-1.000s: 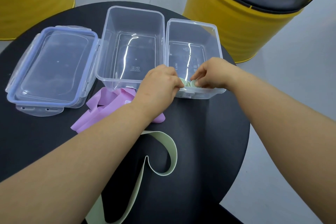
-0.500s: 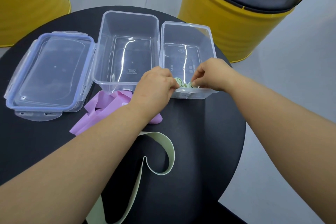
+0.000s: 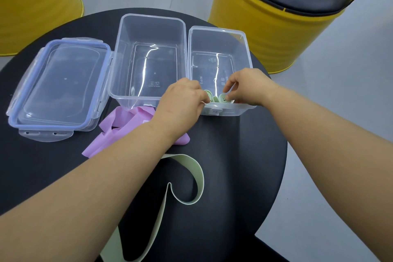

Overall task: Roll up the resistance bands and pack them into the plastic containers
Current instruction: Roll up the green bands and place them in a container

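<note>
**Rolled green band [image 3: 215, 98] pinched inside the small container [image 3: 217, 29]**

I see my left hand [image 3: 180, 100] and right hand [image 3: 248, 87] curled, fingers [image 3: 230, 97] of both pinching the band's coils between them, just inside the container's near wall on the bench [image 3: 244, 166]. A pink band [image 3: 127, 121] lies under my left wrist.

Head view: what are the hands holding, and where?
The left hand pinches the left coil of the rolled green band, the right hand its right coil.
</note>
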